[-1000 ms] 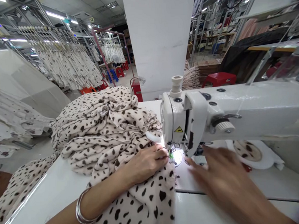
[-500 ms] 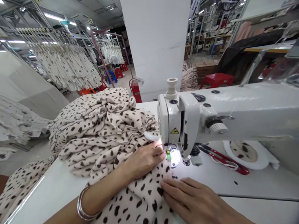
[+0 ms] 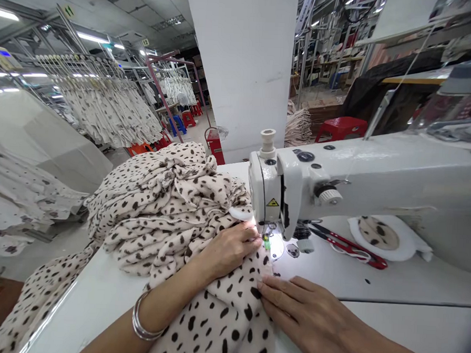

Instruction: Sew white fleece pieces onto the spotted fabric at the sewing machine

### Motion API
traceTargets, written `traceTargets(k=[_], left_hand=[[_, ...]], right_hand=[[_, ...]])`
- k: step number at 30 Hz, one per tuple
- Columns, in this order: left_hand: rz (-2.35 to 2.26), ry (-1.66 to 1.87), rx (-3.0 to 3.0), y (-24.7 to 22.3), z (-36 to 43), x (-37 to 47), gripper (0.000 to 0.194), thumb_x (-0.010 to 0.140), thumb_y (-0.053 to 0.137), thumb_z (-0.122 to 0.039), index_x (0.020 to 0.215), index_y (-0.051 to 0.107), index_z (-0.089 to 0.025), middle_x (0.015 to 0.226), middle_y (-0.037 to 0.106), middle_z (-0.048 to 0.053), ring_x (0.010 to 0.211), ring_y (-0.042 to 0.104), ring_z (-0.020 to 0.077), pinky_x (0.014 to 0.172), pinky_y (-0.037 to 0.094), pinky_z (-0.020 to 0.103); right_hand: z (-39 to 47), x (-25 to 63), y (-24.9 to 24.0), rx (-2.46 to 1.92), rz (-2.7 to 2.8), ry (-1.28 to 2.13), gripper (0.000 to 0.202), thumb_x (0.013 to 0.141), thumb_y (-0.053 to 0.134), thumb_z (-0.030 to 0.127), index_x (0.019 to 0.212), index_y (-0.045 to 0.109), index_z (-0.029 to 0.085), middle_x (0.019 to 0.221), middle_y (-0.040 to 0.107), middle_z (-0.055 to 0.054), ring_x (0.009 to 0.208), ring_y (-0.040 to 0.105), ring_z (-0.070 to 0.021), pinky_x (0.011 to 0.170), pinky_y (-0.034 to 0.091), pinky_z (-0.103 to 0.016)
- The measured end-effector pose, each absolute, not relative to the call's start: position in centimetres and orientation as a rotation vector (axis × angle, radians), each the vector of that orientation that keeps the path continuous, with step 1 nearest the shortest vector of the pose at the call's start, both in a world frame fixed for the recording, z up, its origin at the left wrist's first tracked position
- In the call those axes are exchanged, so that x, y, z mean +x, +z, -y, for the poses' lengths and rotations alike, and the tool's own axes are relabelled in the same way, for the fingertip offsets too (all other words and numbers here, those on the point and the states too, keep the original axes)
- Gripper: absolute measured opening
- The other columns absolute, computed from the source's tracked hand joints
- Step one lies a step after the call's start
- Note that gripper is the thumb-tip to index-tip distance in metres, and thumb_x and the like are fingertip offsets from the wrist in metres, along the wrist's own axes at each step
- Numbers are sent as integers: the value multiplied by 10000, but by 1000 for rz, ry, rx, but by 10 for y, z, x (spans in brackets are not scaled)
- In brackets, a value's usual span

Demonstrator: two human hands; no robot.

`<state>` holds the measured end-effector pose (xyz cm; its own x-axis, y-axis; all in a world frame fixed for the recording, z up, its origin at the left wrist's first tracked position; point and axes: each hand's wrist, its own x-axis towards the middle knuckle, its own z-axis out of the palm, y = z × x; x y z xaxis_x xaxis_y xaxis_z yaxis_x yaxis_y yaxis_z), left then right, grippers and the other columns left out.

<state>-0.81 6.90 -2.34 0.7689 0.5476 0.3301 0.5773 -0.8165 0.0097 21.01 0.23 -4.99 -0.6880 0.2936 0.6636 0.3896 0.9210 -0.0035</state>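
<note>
A spotted cream fabric [image 3: 208, 322] lies across the sewing machine bed, its right edge running to the lit needle area. Close to the green-marked presser foot [image 3: 267, 242], my left hand [image 3: 229, 250] is closed, fingers bent and pinching the fabric. My right hand [image 3: 311, 312] rests flat with its fingers stretched out, fingertips on the fabric's edge and the palm over the white table. The white sewing machine [image 3: 272, 191] stands just beyond both hands; its needle tip is too small to make out.
A large heap of the same fabric [image 3: 163, 204] fills the left of the table. Red-handled scissors [image 3: 367, 257] lie right of the needle, beside a white ring-shaped piece [image 3: 405, 254]. A white pillar [image 3: 241, 71] rises behind, and hanging garments [image 3: 108, 106] are at back left.
The view has shifted slightly, so the scene sits a little differently in the frame. Both hands keep nearly the same places on the fabric.
</note>
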Motion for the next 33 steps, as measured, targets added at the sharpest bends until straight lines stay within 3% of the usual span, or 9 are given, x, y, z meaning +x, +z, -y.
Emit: traceTargets(k=[9, 15, 20, 23, 27, 30, 33], left_hand=[[997, -544, -2900, -23, -67, -7, 284, 932, 394, -5, 993, 632, -148, 927, 615, 63, 905, 610, 158, 768, 528, 240], [998, -637, -2915, -19, -60, -10, 320, 893, 401, 34, 1079, 603, -129, 1050, 645, 84, 1002, 604, 164, 882, 544, 286], [1047, -703, -2963, -12, -10, -20, 352, 854, 451, 32, 1127, 617, -115, 1128, 679, 103, 1122, 596, 195, 1000, 522, 359], [1049, -748, -2963, -11, 37, -20, 408, 823, 461, 32, 1174, 620, -104, 1147, 695, 130, 1149, 599, 238, 989, 534, 412], [1073, -870, -2892, -7, 64, -19, 267, 894, 502, -60, 1108, 648, -123, 1052, 719, 106, 1081, 630, 218, 953, 547, 378], [1545, -918, -2672, 7, 41, -28, 230, 969, 479, -237, 1124, 635, -170, 1105, 698, 94, 1076, 630, 199, 937, 537, 381], [2017, -470, -2496, 23, 1, -43, 407, 936, 520, -435, 1226, 583, -157, 1239, 643, 143, 1161, 587, 290, 952, 490, 475]], right_hand=[[-5, 208, -49, -467, 2365, -104, 402, 863, 369, -24, 1035, 696, 136, 1076, 735, -68, 1031, 664, -186, 807, 541, -302], [-11, 208, -42, -421, 2370, 98, 382, 837, 372, -36, 956, 691, 137, 993, 728, -64, 970, 651, -171, 812, 543, -287], [-10, 213, -39, -374, 2340, 274, 343, 869, 348, -12, 886, 645, 159, 866, 688, -56, 795, 619, -140, 686, 517, -255], [-11, 215, -42, -441, 2309, 322, 304, 898, 362, 43, 907, 636, 174, 872, 684, -56, 825, 634, -151, 715, 521, -272], [-7, 213, -38, -709, 2242, 397, 239, 958, 379, 150, 905, 610, 184, 876, 654, -58, 747, 642, -145, 651, 528, -270], [5, 202, -29, -1026, 2249, 469, 243, 947, 499, 408, 944, 608, 190, 877, 645, -59, 679, 649, -159, 553, 524, -270], [19, 181, -22, -1310, 2261, 493, 431, 814, 591, 613, 867, 597, 185, 831, 637, -75, 715, 648, -231, 576, 534, -353]])
